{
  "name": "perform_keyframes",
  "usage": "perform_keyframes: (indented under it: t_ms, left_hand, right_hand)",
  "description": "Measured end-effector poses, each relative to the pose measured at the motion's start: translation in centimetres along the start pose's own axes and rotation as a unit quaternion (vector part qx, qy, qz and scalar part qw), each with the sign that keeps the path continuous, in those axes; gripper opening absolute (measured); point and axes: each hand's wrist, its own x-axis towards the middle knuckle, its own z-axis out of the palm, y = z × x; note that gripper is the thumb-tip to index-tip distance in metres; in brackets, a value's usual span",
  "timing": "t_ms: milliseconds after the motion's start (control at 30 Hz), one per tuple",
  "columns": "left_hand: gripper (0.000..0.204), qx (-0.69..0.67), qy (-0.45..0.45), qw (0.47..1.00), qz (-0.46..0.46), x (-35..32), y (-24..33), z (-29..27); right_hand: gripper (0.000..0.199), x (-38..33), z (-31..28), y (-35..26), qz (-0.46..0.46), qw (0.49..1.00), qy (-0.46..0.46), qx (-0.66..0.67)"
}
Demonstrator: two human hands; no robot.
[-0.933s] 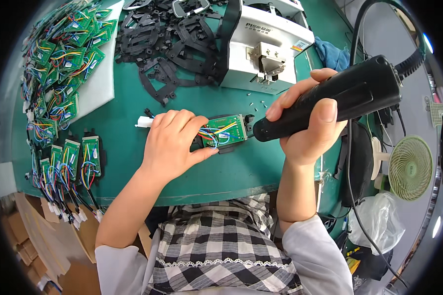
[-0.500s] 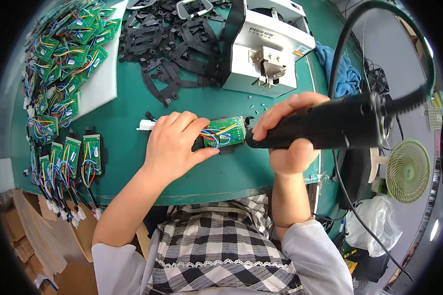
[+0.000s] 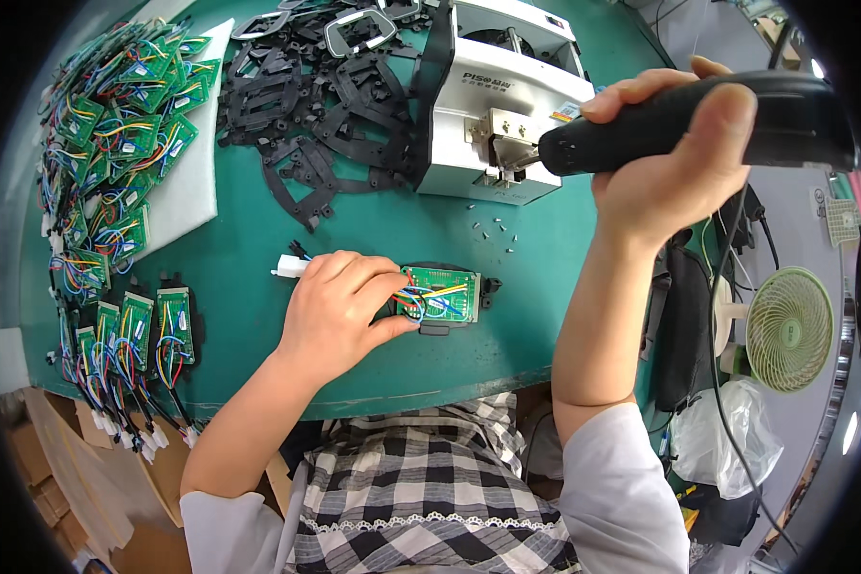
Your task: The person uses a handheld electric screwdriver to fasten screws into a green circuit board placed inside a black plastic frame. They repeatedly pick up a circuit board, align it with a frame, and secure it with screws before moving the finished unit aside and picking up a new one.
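My left hand [image 3: 340,308] is closed on the wired end of a green circuit board [image 3: 457,298], holding it against the table. Coloured wires run under my fingers, and a white connector [image 3: 289,266] sticks out past the hand. Beneath the board lies a black plastic bracket [image 3: 490,290], partly hidden. My right hand [image 3: 670,191] grips a black electric screwdriver [image 3: 598,145], held nearly level. Its bit reaches the metal outlet of a white screw feeder [image 3: 478,105]; whether a screw sits on the tip is too small to tell.
Several loose screws [image 3: 497,230] lie in front of the feeder. Black plastic brackets [image 3: 344,124] are heaped at the back. Wired boards [image 3: 129,134] pile up at the left, with several mounted boards [image 3: 174,325] below. A green fan [image 3: 789,330] stands at the right.
The screwdriver in my right hand has moved from the board's right end up and away to the feeder's outlet. My left hand stays on the board; the view has shifted slightly.
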Motion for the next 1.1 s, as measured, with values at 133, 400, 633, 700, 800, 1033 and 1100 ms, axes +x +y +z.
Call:
perform_keyframes:
  t_ms: [133, 400, 633, 700, 800, 1033, 1100]
  left_hand:
    - [0.04, 0.0, -0.005, 1.0, 0.001, 0.1, 0.0, -0.1]
    - [0.038, 0.006, -0.004, 1.0, 0.004, 0.1, 0.1, -0.2]
    - [0.039, 0.001, -0.009, 1.0, 0.004, -0.1, -0.2, -0.1]
    - [0.038, 0.004, -0.008, 1.0, 0.006, -0.1, -0.2, -0.2]
    - [0.038, 0.01, -0.007, 1.0, 0.005, -0.2, -0.1, -0.2]
    - [0.037, 0.012, -0.003, 1.0, 0.014, -0.3, -0.2, -0.2]
    - [0.038, 0.011, 0.002, 1.0, 0.015, -0.3, -0.2, -0.2]
  right_hand:
    - [0.059, -0.5, 0.7, 0.6, -0.004, 1.0, -0.001, -0.009]
    - [0.057, -1.3, 1.3, 0.7, 0.0, 1.0, -0.001, -0.005]
    - [0.064, -3.0, 1.4, -0.7, 0.124, 0.991, -0.032, 0.025]
    - [0.064, -3.6, 1.6, -0.7, 0.133, 0.988, -0.059, 0.047]
    - [0.062, -5.5, 2.2, -1.0, 0.186, 0.972, -0.122, 0.075]
    - [0.057, -7.9, 4.6, -1.5, 0.209, 0.964, -0.12, 0.109]
    - [0.056, -8.3, 4.8, -0.5, 0.17, 0.97, -0.142, 0.102]
